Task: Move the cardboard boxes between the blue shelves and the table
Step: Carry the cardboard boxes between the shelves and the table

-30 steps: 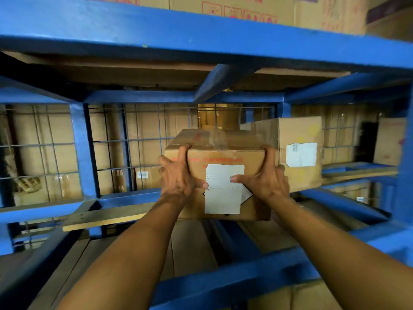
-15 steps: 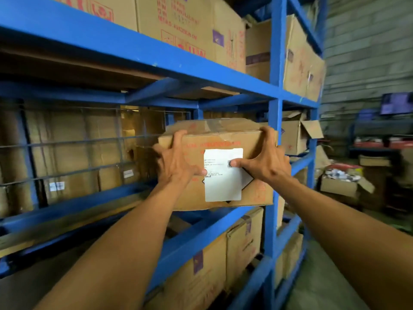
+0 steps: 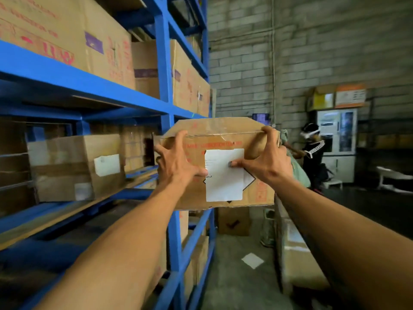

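while the cardboard box (image 3: pixel 254 191) is held in the air just outside the blue shelves (image 3: pixel 165 63), clear of any shelf board, it is gripped at both upper corners. the left hand (image 3: pixel 178 162) is spread wide over the left front corner, its fingers (image 3: pixel 181 139) reaching to the top edge and its thumb pressed to the front face at the edge of the white label (image 3: pixel 223 182). the right hand (image 3: pixel 266 162) is hooked over the top right edge, fingers curled onto the lid, thumb laid on the label. the box's underside and far faces are hidden. its red print is blurred and cannot be read, and a black diamond mark is mostly covered by the label. a second box (image 3: pixel 73 166) is noted on the middle shelf to the left, well apart, its left end smeared. large upper boxes (image 3: pixel 89 41) are cut off by the frame edge. another person (image 3: pixel 312 151) by the rear wall is partly hidden behind the held box. a pale brown mass (image 3: pixel 297 253) low on the right is too blurred to be identified.
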`<state>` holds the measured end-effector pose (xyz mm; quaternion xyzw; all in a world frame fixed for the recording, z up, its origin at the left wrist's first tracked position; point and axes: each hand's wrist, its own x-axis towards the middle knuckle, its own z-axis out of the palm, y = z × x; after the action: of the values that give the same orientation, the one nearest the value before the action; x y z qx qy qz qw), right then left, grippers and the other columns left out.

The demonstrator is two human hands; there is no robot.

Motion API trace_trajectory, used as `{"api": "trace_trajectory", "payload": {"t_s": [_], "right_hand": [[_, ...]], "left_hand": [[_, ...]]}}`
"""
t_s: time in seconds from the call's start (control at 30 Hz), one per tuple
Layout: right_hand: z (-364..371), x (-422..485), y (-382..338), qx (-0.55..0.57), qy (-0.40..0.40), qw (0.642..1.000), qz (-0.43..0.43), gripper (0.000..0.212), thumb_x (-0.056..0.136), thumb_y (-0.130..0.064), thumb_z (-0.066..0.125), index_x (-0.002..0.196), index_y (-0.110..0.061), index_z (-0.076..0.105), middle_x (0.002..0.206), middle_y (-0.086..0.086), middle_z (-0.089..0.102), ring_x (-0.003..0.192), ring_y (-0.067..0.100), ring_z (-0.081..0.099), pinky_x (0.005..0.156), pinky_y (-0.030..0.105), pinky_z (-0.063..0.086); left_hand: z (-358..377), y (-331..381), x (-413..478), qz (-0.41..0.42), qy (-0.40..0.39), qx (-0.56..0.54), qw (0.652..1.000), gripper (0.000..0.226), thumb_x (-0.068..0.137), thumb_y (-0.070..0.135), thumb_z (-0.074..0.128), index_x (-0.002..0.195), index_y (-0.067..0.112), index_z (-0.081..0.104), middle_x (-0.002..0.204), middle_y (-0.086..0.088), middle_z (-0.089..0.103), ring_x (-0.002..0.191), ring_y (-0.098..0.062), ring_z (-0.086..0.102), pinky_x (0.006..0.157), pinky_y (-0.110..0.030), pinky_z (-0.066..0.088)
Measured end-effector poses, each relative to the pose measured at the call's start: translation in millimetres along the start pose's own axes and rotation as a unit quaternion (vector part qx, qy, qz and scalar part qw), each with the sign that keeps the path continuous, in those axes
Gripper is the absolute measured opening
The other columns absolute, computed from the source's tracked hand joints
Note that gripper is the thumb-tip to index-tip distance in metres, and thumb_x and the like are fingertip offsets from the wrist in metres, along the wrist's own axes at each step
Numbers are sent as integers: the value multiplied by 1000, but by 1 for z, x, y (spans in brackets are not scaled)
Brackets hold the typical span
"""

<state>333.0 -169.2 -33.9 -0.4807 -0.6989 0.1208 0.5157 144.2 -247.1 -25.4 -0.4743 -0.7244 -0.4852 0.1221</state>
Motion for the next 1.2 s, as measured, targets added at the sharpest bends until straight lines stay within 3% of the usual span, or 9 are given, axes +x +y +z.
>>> {"api": "trace_trajectory", "payload": {"t_s": [0.2,0.37,0.57,0.7,0.9,1.2], "right_hand": [[-53,57,80,-58,88,994,6,117,48,-73,82,138,-48,12,129,19,49,109,44,55,87,59,51],[-106,89,137,-132,163,977,42,114,55,-72,82,141,-46,12,131,16,49,109,39,56,84,48,53],[-173,88,197,-198,252,944,82,112,56,-74,79,142,-46,14,134,14,47,112,36,53,88,51,54],[-211,69,215,-259,298,907,145,111,53,-74,80,138,-47,13,130,18,48,112,41,54,89,56,52],[-233,26,223,-315,389,840,209,111,46,-79,76,135,-50,14,129,13,50,109,40,56,88,57,52],[-167,-43,243,-356,461,759,292,107,47,-76,77,129,-49,14,133,7,46,109,38,55,85,50,53]], "left_hand": [[99,77,21,58,-32,-56,996,116,45,35,96,137,47,27,131,-19,27,112,-46,47,81,-50,48],[177,146,29,107,-64,-108,986,114,44,38,96,136,46,30,133,-22,29,113,-47,48,81,-51,48],[258,220,12,177,-118,-191,958,111,51,38,94,139,46,27,139,-24,26,118,-49,45,82,-53,48],[301,259,-6,231,-176,-256,922,113,48,42,95,137,47,25,138,-24,25,125,-52,36,90,-60,44],[338,295,-39,307,-272,-350,842,112,53,41,92,141,44,23,139,-22,22,124,-50,37,96,-60,43],[383,255,-80,365,-407,-371,750,111,52,39,93,137,48,22,136,-20,23,121,-51,39,95,-61,43]]}}
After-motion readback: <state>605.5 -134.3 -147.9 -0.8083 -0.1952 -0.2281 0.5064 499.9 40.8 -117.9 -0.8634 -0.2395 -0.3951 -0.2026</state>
